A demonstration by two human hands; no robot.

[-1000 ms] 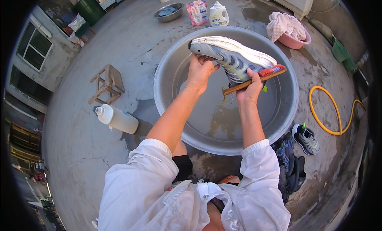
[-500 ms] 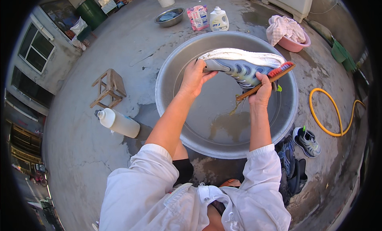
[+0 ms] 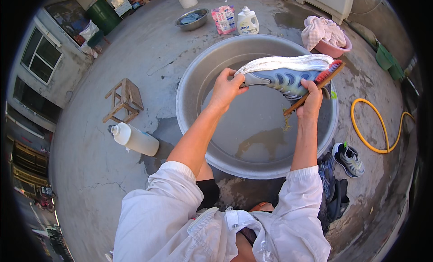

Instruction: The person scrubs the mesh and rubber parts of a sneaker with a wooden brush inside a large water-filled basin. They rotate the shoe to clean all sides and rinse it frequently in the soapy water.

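A grey-blue sneaker (image 3: 282, 77) with a white sole is held on its side, sole edge up, above a large metal basin (image 3: 189, 122). My left hand (image 3: 227, 90) pinches the sneaker's left end, thumb on the upper. At the other end, my right hand (image 3: 311, 99) grips a wooden scrub brush (image 3: 325, 80) with red bristles, its thumb against the sneaker. The bristles lie close to the right end of the sole. A bright green tab shows beside my right hand. Shallow murky water lies in the basin.
A white bottle (image 3: 137, 139) and wooden stool (image 3: 128, 94) stand left. Beyond the basin are a detergent jug (image 3: 247, 22), pink bag (image 3: 224, 19) and metal bowl (image 3: 191, 22). To the right are a pink tub (image 3: 336, 50), yellow hose (image 3: 356, 126), another sneaker (image 3: 348, 159) and dark footwear (image 3: 336, 196).
Both hands have shifted to the right, carrying the sneaker and the brush with them. My grip on both stays shut.
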